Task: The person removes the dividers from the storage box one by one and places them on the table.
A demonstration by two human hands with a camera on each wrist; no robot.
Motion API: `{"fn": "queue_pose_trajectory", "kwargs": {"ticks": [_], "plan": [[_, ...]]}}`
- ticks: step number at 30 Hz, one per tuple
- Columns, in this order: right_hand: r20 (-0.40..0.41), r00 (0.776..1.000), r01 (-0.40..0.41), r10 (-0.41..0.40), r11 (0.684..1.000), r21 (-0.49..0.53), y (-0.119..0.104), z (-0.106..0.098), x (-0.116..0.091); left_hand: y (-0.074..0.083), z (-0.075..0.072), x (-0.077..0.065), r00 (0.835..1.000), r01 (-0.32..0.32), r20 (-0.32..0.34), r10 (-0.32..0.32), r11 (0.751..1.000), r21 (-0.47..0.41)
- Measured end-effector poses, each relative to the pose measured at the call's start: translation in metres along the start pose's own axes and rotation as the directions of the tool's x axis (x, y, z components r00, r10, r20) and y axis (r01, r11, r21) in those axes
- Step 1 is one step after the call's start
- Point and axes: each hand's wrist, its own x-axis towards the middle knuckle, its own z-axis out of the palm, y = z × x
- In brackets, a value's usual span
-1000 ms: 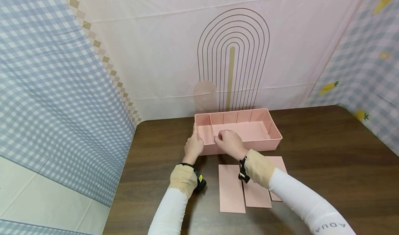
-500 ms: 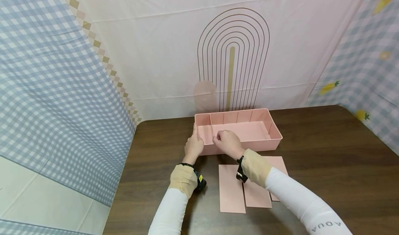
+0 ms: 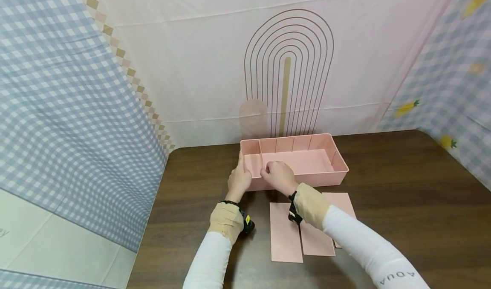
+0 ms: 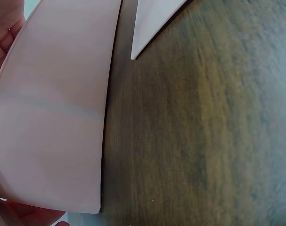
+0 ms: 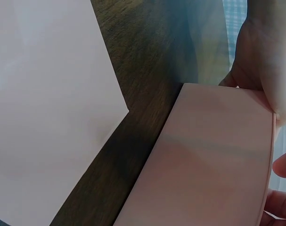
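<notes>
In the head view, a shallow pink box [image 3: 307, 179] lies near the back of the table. An upright pink divider [image 3: 261, 151] crosses it near its left end, leaving one narrow and one wide compartment. My left hand [image 3: 238, 180] grips the box's front left corner, one finger stretched along the left wall. My right hand [image 3: 281, 178], fingers curled, is at the divider's front end and appears to pinch it over the front wall. The exact contact is hidden. The right wrist view shows those curled fingers [image 5: 281, 205] by the box rim.
Three flat pink panels lie in front of the box: a left panel [image 3: 286, 233], a middle panel [image 3: 317, 241] and a right panel [image 3: 340, 200], partly under my right forearm. A patterned cloth [image 3: 207, 76] hangs behind the dark wooden table [image 3: 399, 186].
My right hand and forearm have shifted slightly left, toward the divider. My left hand keeps its hold on the box corner, and the panels have not moved.
</notes>
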Motion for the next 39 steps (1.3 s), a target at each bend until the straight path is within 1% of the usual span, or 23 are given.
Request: {"fn": "queue_pose_trajectory", "kwargs": {"ticks": [3,8,11,16,22,28,33,39], "plan": [[0.003,1.000,-0.018,0.018,1.000,0.011,-0.001,0.001,0.002,0.000,0.000,0.000,1.000,0.003,0.005,-0.003,1.000,-0.002],[0.011,0.999,-0.045,0.045,0.999,-0.003,-0.001,0.001,0.005,0.000,0.000,0.000,1.000,0.008,0.010,-0.008,1.000,-0.003],[0.018,0.999,-0.046,0.046,0.999,-0.018,-0.001,0.001,0.006,0.000,0.000,0.000,1.000,0.006,0.008,-0.006,1.000,-0.006],[0.039,0.998,-0.046,0.046,0.999,-0.014,-0.002,0.002,0.007,0.000,-0.001,0.000,1.000,0.008,0.009,-0.007,1.000,-0.004],[0.059,0.996,-0.072,0.073,0.997,-0.013,-0.001,0.005,0.010,0.000,0.001,0.000,1.000,0.000,0.007,0.000,1.000,-0.014],[0.080,0.993,-0.081,0.083,0.996,-0.028,-0.002,0.006,0.011,0.000,0.001,0.000,1.000,-0.007,0.003,0.007,1.000,-0.021],[0.090,0.992,-0.087,0.089,0.996,-0.030,-0.001,0.008,0.012,0.001,0.000,0.000,1.000,-0.010,-0.002,0.010,1.000,-0.022],[0.095,0.990,-0.104,0.108,0.994,-0.041,-0.002,0.011,0.013,0.001,-0.001,0.000,1.000,-0.007,0.007,0.007,1.000,-0.019]]}}
